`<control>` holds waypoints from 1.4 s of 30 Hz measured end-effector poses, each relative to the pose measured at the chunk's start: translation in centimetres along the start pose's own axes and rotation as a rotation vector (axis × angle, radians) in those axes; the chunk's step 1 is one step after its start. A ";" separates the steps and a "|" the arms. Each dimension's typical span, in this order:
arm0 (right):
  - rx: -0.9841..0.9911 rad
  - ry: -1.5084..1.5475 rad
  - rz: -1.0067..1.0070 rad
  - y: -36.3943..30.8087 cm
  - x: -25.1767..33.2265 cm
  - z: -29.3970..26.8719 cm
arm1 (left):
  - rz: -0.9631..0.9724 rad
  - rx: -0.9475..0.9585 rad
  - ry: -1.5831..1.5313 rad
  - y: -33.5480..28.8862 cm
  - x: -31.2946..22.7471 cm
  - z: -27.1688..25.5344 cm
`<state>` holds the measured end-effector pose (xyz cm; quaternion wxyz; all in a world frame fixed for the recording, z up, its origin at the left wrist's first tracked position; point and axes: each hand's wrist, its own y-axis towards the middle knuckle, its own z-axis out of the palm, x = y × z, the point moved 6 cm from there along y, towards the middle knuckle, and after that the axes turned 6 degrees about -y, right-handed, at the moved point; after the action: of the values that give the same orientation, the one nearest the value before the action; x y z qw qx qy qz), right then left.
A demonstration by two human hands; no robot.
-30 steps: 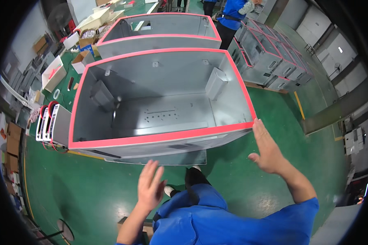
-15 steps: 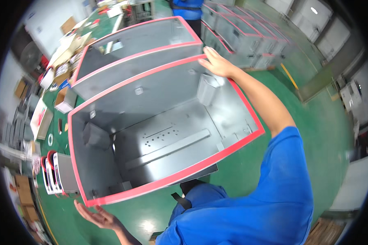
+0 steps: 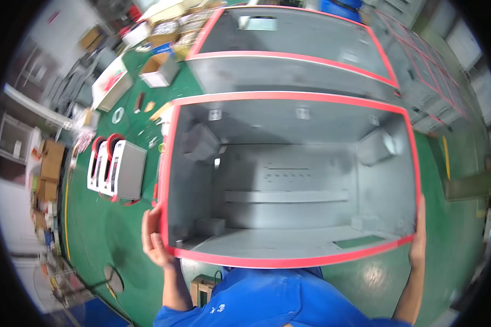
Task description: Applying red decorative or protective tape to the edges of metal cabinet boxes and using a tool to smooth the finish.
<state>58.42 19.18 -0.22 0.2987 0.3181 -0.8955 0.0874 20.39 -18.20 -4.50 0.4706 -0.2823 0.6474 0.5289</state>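
A grey sheet-metal cabinet with a pink-red edging round its open face lies right in front of me. Its inside shows a long raised strip, rows of small holes, angled corner boxes and a rectangular cutout in the near wall. My left hand grips its left side near the lower left corner, with the fingertips partly behind the edge. On the opposite side my right hand presses along the lower right edge, its fingers stretched upward against the wall. Just beyond stands a second cabinet with the same edging.
Two white-grey machines with red rings stand at the left, below an open carton and a cream box. More grey cabinets are stacked at the far right. Beside my body is a wooden stool. A person in blue stands behind.
The near cabinet has turned and now sits squarely before me. My right hand has gone from its far right corner down to the right side; my left hand has closed on the left side.
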 end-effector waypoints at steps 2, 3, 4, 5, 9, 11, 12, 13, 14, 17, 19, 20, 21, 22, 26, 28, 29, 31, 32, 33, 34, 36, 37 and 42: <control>-0.139 0.064 0.160 -2.7 -1.1 0.1 | -0.049 -0.003 -0.022 0.5 -0.6 0.5; -0.209 -0.025 0.047 -3.7 -0.9 0.5 | -0.059 0.011 -0.009 0.6 -0.9 0.5; -0.276 -0.112 -0.069 -4.4 -0.6 1.1 | -0.075 0.022 0.005 0.7 -1.0 0.2; -0.333 -0.135 -0.073 -4.8 -0.8 1.5 | -0.078 0.099 -0.024 0.7 -1.1 -0.1; -0.506 -0.288 -0.011 -5.5 -2.2 2.4 | 0.094 0.443 -0.100 1.0 -0.5 -0.5; -0.576 -0.374 0.074 -5.7 -2.8 2.5 | -0.052 0.521 -0.413 0.8 1.7 -1.2; -0.621 -0.412 0.112 -5.7 -3.6 2.5 | -0.109 0.456 -0.738 1.2 2.9 -1.6; -0.679 -0.456 0.164 -6.3 -4.8 2.4 | -0.201 0.389 -0.733 2.1 4.7 -2.7; -0.736 -0.498 0.216 -6.8 -4.9 2.3 | -0.296 0.323 -0.725 2.8 6.7 -3.8; -0.706 -0.552 0.078 -5.5 5.0 7.0 | -0.528 0.088 -0.205 5.6 16.4 -8.4; -0.623 -0.561 -0.060 -3.9 14.3 10.3 | -0.501 -0.015 -0.001 6.9 22.8 -11.5; -0.578 -0.567 -0.123 -3.4 18.3 12.1 | -0.424 0.004 0.145 7.7 24.7 -12.9; -0.539 -0.441 -0.162 -3.5 20.7 14.2 | -0.322 0.047 0.258 8.7 25.1 -13.6; -0.502 -0.313 -0.196 -3.6 22.7 16.0 | -0.216 0.092 0.370 9.6 25.3 -14.0; -0.267 -0.237 -0.351 -4.0 28.8 21.3 | -0.254 0.129 0.592 10.8 28.2 -16.5; -0.295 -0.265 -0.317 -3.9 29.3 21.8 | -0.146 0.305 0.552 10.4 26.9 -14.5; -0.305 -0.276 -0.304 -3.9 29.2 22.1 | -0.093 0.387 0.533 9.9 25.9 -13.2; -0.320 -0.282 -0.306 -3.7 29.3 22.3 | 0.015 0.551 0.548 7.8 24.6 -10.1; -0.331 -0.285 -0.308 -3.6 29.3 22.3 | 0.027 0.636 0.570 6.7 25.1 -9.2; -0.322 -0.287 -0.303 -3.5 29.3 22.3 | 0.014 0.623 0.602 6.3 26.2 -9.1; -0.321 -0.286 -0.301 -3.6 29.3 22.2 | 0.009 0.609 0.635 6.0 27.3 -8.9; -0.307 -0.298 -0.282 -3.7 29.1 22.0 | 0.005 0.555 0.678 6.1 28.7 -9.2; -0.294 -0.310 -0.266 -3.6 29.0 22.0 | -0.046 0.516 0.678 6.5 29.5 -9.5; -0.310 -0.299 -0.214 -3.6 28.6 22.2 | -0.046 0.276 0.573 10.2 27.6 -10.6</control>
<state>32.25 -6.15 -1.35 0.2157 0.3709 -0.8937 -0.1312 -2.66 -21.75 -25.33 0.3149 -0.3678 0.8126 0.3244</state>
